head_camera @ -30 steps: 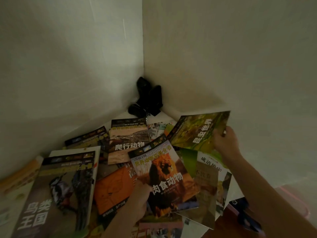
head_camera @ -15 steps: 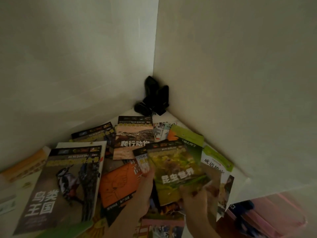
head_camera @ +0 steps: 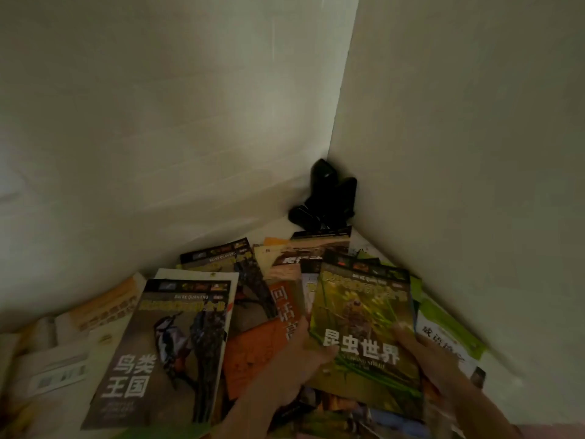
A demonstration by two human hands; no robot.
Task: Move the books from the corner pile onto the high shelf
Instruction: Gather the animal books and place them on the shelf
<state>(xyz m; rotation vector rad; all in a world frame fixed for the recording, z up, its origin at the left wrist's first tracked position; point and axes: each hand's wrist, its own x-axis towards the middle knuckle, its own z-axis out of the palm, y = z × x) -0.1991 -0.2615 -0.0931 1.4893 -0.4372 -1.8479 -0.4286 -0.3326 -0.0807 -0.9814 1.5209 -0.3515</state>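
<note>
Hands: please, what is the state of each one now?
Left hand: holds the left edge of the green insect book.
Right hand: holds the same book's right edge.

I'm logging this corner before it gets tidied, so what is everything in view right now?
Green insect book: one, green-yellow cover, front right, held above the pile.
Bird book: one, dark cover with a woodpecker, front left, lying on the pile.
Orange book: one, orange, centre, partly under other books.
Other books: several, mixed colours, spread towards the corner; exact count unclear.
Black objects: a dark cluster, in the corner; kind unclear.
Walls: two, off-white, meeting behind the pile.
Left hand: grips the insect book's left edge.
Right hand: grips its right edge.
</note>
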